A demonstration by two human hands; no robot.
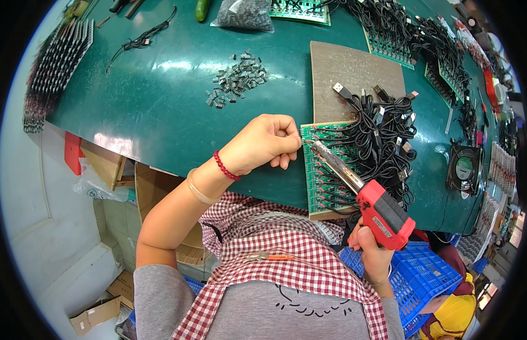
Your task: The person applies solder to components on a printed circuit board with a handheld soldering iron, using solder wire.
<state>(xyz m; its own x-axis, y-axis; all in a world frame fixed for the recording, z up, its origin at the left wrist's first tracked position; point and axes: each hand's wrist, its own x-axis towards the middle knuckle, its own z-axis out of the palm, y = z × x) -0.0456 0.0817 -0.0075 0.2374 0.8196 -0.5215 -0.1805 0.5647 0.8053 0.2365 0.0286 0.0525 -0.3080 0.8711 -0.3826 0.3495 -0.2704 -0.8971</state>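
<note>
My left hand [266, 143] is closed in a pinch at the upper left edge of a green circuit board panel [315, 187]; whatever its fingertips hold is too small to make out. My right hand [370, 254] grips a red and black soldering gun [382, 209] by its handle. The gun's metal barrel slants up and left, and its tip is at the panel's edge close to the left fingertips. Black USB cables [382, 133] lie bundled over the panel's right side, with wire ends at the green surface. Under the panel is a brown wooden board [354, 71].
A loose pile of small black components [238, 79] lies on the green table [161, 107]. Behind it sits a plastic bag [245, 16] of similar parts. More cabled panels [391, 45] stand at the back right, a black fan [465, 169] at right. A blue crate [425, 277] is below.
</note>
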